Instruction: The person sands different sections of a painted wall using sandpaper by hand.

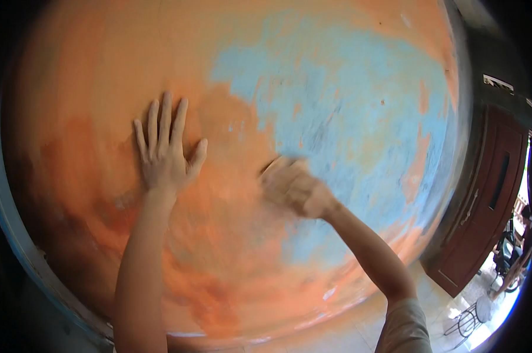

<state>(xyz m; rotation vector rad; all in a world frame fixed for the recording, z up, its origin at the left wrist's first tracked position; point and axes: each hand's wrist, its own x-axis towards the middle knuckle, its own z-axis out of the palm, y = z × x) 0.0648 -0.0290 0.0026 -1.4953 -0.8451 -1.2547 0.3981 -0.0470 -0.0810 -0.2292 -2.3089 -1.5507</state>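
My left hand [165,167] lies flat on the orange part of the painted wall [219,200], its fingers spread and holding nothing. To the right of it, my right hand [295,187] is closed and pressed close to the wall where the orange paint meets a pale blue patch [336,129]. Motion smears this hand. A thin, light edge shows at its fingers, but what it grips is too blurred to name. The blue patch has ragged borders, orange streaks and dark scuffs.
A brown door [484,200] stands at the right, with a round stool [482,309] on the tiled floor [389,312] near it. Beyond the doorway, a motorcycle [507,250] is partly visible. A blue frame edge [19,253] borders the wall at the left.
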